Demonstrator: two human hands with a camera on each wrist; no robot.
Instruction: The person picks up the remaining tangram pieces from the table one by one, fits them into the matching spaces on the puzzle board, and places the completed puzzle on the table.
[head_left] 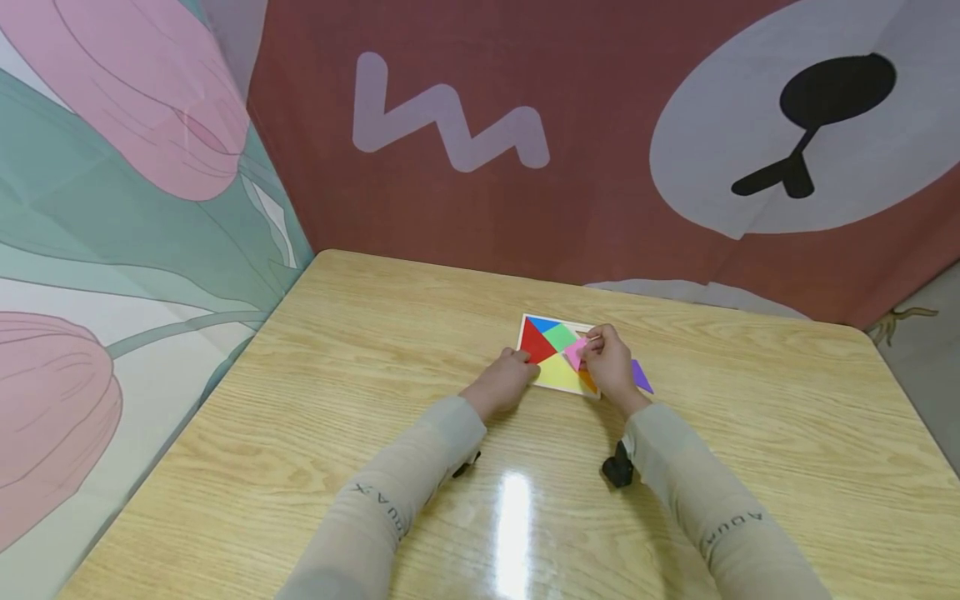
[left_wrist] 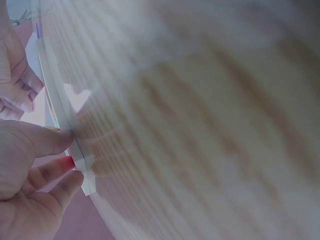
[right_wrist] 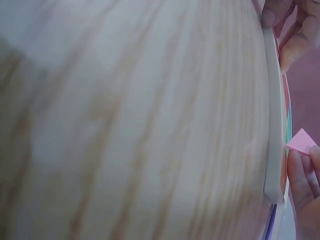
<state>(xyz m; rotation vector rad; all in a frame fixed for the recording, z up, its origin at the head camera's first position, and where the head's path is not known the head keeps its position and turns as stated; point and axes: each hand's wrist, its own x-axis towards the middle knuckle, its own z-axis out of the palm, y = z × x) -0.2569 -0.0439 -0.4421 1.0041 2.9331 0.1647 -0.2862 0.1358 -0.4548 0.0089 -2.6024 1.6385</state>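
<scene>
Pink piece (head_left: 573, 352): in the right hand, tilted over the right half of the board, near the green piece; contact with the board impossible to tell.
Right hand (head_left: 611, 362): pinching the pink piece between thumb and fingers.
Board (right_wrist: 275, 125): lying on the table, white-rimmed, with 5 coloured pieces in view in it.
Left hand (head_left: 504, 379): gripping the near left part of the board, thumb and fingers at the edge.
Red piece (head_left: 534, 342): at the left of the board, beside the left hand.
Blue piece (head_left: 542, 324): along the far edge.
Green piece (head_left: 559, 337): just beside the blue.
Yellow piece (head_left: 557, 374): along the near edge.
Orange piece (head_left: 588, 381): at the near right corner, partly hidden by the right hand.
Purple piece (head_left: 642, 377): on the table, right of the board, partly behind the right hand.
Sleeves (head_left: 390, 492): 2, pale, with dark lettering.
Table (head_left: 300, 400): wood-grained, shiny in front.
Backdrop (head_left: 585, 200): reddish-brown, with a pale zigzag.
</scene>
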